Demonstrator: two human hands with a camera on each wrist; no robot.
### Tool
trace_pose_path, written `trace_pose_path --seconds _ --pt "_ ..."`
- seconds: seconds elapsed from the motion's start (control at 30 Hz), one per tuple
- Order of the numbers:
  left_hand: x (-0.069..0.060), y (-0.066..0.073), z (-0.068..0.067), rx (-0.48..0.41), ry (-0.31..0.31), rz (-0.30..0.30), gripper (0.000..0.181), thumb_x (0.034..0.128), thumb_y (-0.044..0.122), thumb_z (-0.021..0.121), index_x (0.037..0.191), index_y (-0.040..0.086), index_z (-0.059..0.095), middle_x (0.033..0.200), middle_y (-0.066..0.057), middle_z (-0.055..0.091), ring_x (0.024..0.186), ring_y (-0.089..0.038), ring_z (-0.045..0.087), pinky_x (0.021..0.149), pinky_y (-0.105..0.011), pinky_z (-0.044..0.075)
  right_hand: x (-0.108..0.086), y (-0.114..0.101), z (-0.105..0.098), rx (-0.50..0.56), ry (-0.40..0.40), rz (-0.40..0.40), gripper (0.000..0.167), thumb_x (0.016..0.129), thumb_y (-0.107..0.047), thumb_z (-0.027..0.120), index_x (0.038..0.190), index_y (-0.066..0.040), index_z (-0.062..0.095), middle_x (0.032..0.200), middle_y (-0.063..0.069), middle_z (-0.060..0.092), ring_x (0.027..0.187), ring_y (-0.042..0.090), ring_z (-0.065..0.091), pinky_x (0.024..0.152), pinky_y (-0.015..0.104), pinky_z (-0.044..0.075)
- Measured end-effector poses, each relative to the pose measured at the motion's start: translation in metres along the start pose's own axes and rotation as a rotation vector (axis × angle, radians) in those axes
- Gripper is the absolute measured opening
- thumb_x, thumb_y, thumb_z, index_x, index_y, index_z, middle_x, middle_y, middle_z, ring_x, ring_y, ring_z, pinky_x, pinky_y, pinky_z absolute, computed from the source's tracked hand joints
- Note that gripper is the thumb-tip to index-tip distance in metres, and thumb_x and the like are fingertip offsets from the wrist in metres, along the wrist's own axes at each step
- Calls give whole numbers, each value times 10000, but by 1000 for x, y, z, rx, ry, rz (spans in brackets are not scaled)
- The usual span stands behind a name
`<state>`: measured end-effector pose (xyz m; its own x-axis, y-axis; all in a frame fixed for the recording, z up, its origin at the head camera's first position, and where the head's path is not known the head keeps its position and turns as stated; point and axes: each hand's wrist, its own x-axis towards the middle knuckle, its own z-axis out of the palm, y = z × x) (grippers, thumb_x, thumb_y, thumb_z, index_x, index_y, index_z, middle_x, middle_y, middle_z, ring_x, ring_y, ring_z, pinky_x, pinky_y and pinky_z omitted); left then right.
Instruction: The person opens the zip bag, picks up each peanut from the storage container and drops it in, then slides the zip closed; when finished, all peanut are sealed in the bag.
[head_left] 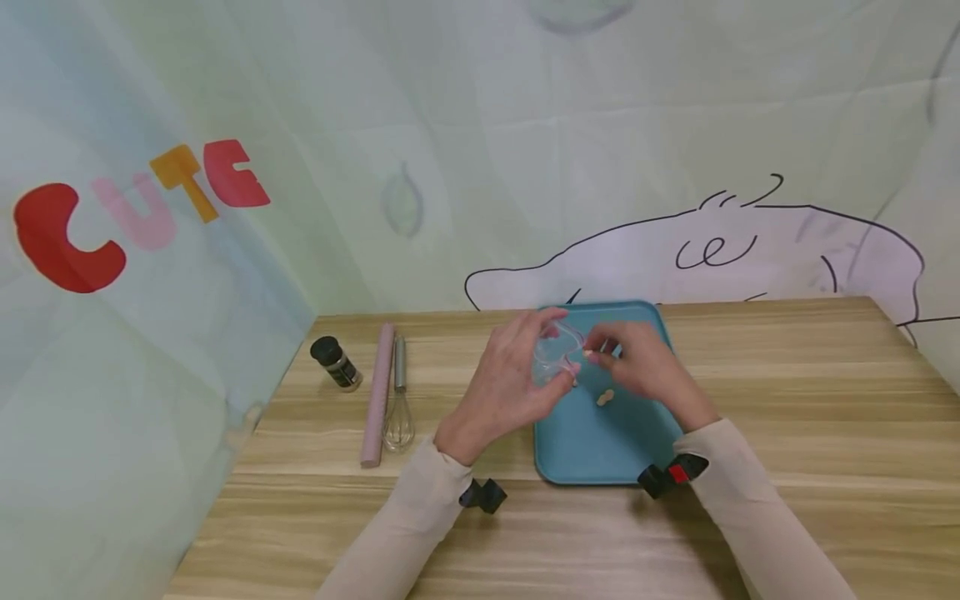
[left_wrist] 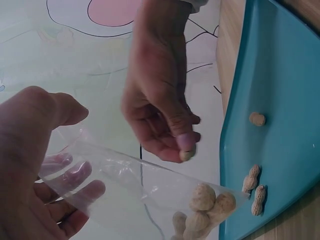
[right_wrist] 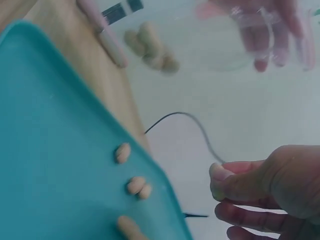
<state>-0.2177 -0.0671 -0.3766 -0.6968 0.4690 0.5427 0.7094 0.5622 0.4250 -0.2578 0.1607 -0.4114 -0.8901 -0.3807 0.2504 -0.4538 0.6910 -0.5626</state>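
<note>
Above the blue tray [head_left: 585,467], my left hand [head_left: 504,379] holds a clear plastic bag [left_wrist: 135,182], its mouth spread between thumb and fingers. Several unshelled peanuts [left_wrist: 202,197] lie gathered in the bag's bottom corner. Thumb and fingertips of my right hand [head_left: 637,358] pinch a small pale piece, seemingly a peanut [left_wrist: 187,155], mostly hidden by the fingers. It is beside the bag's mouth in the head view. A few loose peanuts [right_wrist: 122,153] rest on the tray below.
To the left on the wooden table [head_left: 300,517] are a black-lidded jar [head_left: 336,363], a pink rolling pin [head_left: 377,396] and a wire whisk [head_left: 400,408]. A printed cloth [head_left: 420,150] hangs behind the table and along its left side.
</note>
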Motion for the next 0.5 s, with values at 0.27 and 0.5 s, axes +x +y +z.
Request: trace_pose_path --seconds 0.27,0.5 --pt "-1 0 1 3 11 4 602 939 259 774 1471 93 545 1177 -56 686 1102 -202 666 1039 -497 516 -3 -25 -19 48 150 -13 190 996 -75 737 1178 -43 779 1030 108 807 910 255 712 805 421 593" --pt "0 0 1 -6 -1 8 601 942 262 770 1474 104 539 1177 -50 677 1105 -195 664 1024 -463 522 -12 -42 -38 98 260 -87 236 1002 -78 736 1230 -89 798 1050 82 807 892 198 696 802 317 572"
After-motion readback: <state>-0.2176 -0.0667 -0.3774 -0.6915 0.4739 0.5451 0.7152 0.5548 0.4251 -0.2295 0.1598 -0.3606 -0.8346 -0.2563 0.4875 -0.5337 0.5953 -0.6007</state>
